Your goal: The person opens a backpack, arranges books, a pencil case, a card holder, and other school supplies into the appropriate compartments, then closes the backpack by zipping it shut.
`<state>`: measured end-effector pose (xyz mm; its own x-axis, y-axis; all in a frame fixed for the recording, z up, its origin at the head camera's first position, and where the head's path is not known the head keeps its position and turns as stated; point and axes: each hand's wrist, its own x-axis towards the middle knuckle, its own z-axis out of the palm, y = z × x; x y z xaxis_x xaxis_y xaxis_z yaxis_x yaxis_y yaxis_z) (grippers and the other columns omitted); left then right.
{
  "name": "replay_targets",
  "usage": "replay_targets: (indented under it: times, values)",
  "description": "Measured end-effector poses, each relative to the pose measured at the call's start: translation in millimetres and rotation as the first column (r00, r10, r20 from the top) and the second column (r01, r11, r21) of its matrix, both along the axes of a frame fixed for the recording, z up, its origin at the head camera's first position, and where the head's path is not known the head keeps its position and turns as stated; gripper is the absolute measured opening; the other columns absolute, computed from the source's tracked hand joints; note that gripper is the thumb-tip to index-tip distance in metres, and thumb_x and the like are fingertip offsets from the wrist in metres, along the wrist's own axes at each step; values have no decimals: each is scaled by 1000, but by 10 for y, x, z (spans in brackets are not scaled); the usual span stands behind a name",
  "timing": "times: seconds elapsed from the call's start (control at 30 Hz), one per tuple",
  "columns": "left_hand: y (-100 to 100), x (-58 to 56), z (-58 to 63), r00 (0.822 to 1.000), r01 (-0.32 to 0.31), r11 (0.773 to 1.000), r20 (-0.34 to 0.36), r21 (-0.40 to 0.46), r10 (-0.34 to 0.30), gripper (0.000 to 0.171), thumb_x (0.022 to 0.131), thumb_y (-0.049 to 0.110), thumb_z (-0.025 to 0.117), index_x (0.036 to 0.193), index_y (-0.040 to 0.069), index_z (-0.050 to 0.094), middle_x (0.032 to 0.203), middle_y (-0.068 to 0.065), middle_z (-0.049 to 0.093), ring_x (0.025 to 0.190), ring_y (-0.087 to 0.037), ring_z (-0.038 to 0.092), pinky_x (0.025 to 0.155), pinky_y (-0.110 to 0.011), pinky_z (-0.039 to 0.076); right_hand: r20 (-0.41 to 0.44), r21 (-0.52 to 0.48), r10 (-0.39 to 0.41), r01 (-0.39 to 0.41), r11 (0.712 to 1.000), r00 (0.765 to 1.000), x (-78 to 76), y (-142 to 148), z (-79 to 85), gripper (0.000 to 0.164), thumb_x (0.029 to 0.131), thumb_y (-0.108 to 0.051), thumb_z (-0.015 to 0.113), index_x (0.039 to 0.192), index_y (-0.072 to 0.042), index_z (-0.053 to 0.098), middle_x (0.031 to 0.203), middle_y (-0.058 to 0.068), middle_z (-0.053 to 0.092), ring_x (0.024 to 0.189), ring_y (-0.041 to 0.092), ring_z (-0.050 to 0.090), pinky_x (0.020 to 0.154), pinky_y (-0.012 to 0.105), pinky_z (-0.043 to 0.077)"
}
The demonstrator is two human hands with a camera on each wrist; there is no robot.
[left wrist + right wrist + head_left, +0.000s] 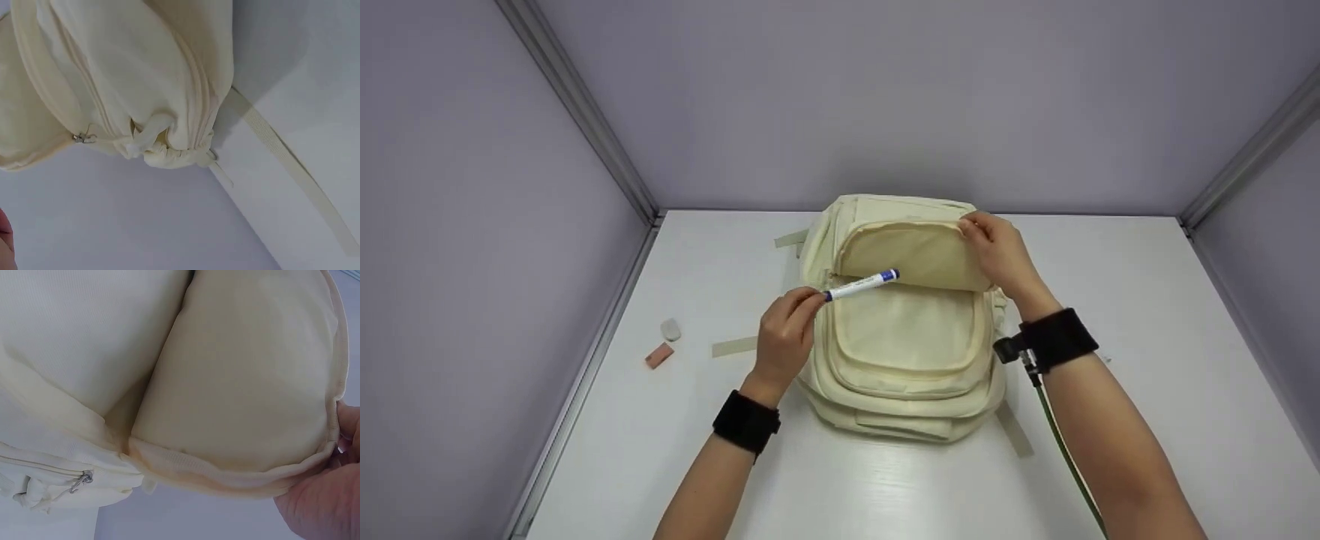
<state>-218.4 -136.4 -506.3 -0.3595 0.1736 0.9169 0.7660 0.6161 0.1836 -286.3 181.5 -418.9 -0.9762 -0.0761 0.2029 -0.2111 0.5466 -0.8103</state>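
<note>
A cream backpack [911, 330] lies on the white table with its front pocket unzipped. My right hand [996, 251] pinches the upper right edge of the pocket flap [915, 251] and holds it raised. In the right wrist view the right fingers [320, 506] grip the flap's piped edge, and the pocket's inside shows. My left hand [787, 330] pinches one end of a white marker with blue ends [861, 286]. The marker points right, over the pocket opening. Only a bit of the left hand [5, 244] shows in the left wrist view; the marker is out of that view.
On the table's left lie a pink eraser [659, 355] and a small whitish, translucent piece [670, 329]. Backpack straps [735, 346] stick out at the sides. A green cable [1065, 450] runs from the right wristband. Grey panels [915, 105] enclose the table.
</note>
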Motion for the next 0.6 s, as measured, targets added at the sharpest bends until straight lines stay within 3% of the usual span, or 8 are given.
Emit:
replay_targets:
  times: [0.13,0.3,0.43,0.6]
  values:
    - [77,-34,-124,999,21,997,37,-76,-18,8,86,-3,73,94,-3,73,93,-13,66,79,-25,66,71,-33,55,-3,7,-5,5,1000,1000,-2,-15,1,35,104,-29,50,110,2,64,92,11,56,83,19,47,74,31,37]
    - [169,-99,-211,990,61,992,133,-106,-47,4,87,-3,72,91,-3,72,94,-13,62,80,-23,66,70,-29,55,-22,1,-12,12,1000,1000,-1,-23,10,33,104,-27,51,109,2,65,91,10,57,83,19,48,74,31,38]
    - [221,-156,-232,977,62,990,210,-126,-35,4,86,-4,72,89,-1,72,95,-13,58,81,-24,66,69,-30,55,-31,-8,-8,8,1000,999,12,-30,22,33,103,-28,51,110,2,65,92,10,59,82,19,48,73,30,38]
    - [303,-218,-186,977,33,984,212,-173,4,4,89,0,70,90,2,73,92,-12,60,78,-25,65,65,-33,55,-46,-20,-7,7,1000,999,28,-40,45,32,103,-28,52,107,1,65,89,9,57,79,19,47,70,30,37]
